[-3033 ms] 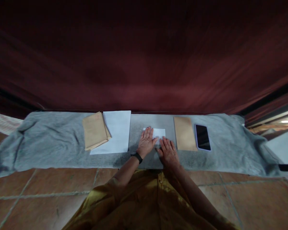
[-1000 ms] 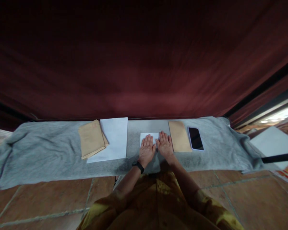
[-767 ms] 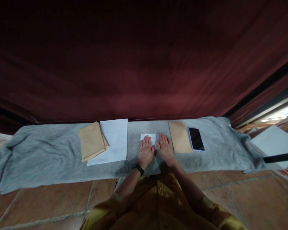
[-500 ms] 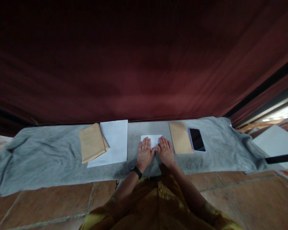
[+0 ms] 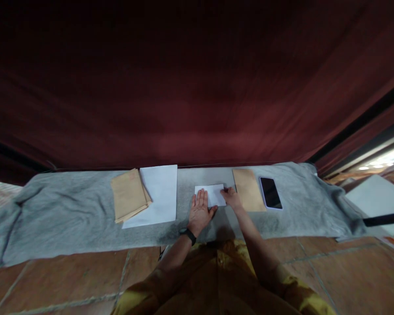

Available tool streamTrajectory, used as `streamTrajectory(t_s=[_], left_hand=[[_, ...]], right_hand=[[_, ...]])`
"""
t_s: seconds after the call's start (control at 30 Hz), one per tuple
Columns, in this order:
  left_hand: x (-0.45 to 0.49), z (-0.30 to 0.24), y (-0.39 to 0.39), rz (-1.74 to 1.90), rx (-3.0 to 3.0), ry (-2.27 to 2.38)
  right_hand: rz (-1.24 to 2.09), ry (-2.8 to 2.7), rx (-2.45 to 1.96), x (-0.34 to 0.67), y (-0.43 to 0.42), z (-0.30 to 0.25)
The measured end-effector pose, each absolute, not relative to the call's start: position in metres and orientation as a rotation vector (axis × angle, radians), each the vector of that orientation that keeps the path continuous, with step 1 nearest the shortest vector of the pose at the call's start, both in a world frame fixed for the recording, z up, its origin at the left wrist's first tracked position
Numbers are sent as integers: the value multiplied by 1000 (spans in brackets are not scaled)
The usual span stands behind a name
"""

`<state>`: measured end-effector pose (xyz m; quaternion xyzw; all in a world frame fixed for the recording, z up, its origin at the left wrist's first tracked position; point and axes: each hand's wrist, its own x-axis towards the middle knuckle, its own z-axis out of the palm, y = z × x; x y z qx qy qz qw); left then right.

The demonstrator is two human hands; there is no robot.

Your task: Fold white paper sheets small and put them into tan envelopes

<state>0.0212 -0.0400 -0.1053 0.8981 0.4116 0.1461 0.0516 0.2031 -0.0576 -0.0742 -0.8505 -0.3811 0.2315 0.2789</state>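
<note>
A small white piece of folded paper (image 5: 216, 195) lies on the grey cloth in front of me. My left hand (image 5: 199, 212), with a dark band on its wrist, rests flat on the paper's left part, fingers stretched out. At the paper's right edge my right hand (image 5: 231, 197) is closed, its thumb and fingers pinching that edge. Just beyond my right hand lies a single brown envelope (image 5: 249, 192).
A phone (image 5: 271, 193) lies right of the envelope. On the left, a stack of brown envelopes (image 5: 129, 194) overlaps white sheets (image 5: 162, 192). Grey cloth (image 5: 75, 210) covers the narrow table, a dark red curtain (image 5: 197, 109) hangs behind, and tiled floor (image 5: 85, 275) shows in front.
My right hand has gone from lying flat on the paper to pinching its right edge, uncovering more of it. My left hand stays flat on the paper.
</note>
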Motion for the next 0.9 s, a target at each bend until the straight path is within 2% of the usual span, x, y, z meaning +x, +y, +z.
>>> streamTrajectory(t_s=[0.23, 0.4, 0.53, 0.67, 0.9], left_hand=[[26, -90, -47, 556, 2594, 1183], [46, -61, -41, 941, 1696, 1129], [56, -47, -36, 1027, 1325, 1049], [55, -56, -45, 1046, 904, 897], [21, -93, -28, 1027, 1128, 1189]], right_hand=[[745, -1053, -1919, 191, -70, -55], [792, -1026, -1643, 180, -75, -38], [798, -790, -1615, 177, -83, -46], [816, -775, -1666, 170, -92, -70], [640, -879, -1838, 188, -90, -87]])
